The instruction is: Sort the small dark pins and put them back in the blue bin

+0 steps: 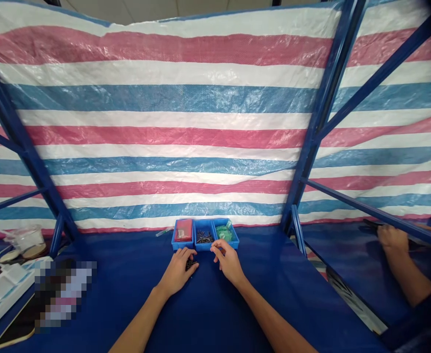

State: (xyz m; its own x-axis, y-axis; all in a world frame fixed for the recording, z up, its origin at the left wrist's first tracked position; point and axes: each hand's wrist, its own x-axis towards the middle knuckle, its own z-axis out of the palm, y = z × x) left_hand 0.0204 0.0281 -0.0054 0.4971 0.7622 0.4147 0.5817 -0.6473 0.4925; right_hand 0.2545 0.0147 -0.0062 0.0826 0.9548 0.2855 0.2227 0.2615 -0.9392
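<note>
My left hand [179,271] rests on the blue tabletop, its fingers curled round a few small dark screws [190,264]. Just in front of the blue bins, my right hand [227,261] has its thumb and fingers pinched together; whatever is between them is too small to make out. In the middle blue bin [203,223] lie many loose dark screws [203,238]. A red packet [183,230] fills the left bin, and green plastic bags [223,233] sit in the right one.
Far left are a white power strip [7,284], a phone [20,318] and a clear plastic container [27,240]. Blue metal posts [311,142] stand at both sides before a striped tarp [178,98]. At far right is another person's hand [393,239].
</note>
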